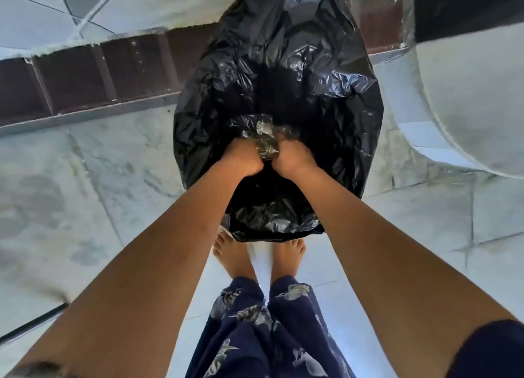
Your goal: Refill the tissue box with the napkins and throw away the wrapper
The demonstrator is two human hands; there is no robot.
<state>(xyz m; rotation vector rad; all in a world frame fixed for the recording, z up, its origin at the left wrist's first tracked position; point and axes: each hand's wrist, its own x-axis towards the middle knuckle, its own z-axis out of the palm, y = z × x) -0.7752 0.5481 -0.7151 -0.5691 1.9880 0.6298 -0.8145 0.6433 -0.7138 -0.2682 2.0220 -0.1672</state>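
Observation:
A large black rubbish bag (286, 65) stands open on the floor right in front of me. Over its dark mouth, my left hand (241, 159) and my right hand (295, 159) are pressed side by side, both closed on a crumpled clear plastic wrapper (265, 142). The wrapper is scrunched into a small shiny wad between my fingers, partly hidden by them. The tissue box and the napkins are not in view.
My bare feet (235, 253) stand on pale floor tiles just below the bag's near edge. A dark brown step or skirting (85, 77) runs across the left behind the bag. A big pale rounded object (467, 99) sits at the right.

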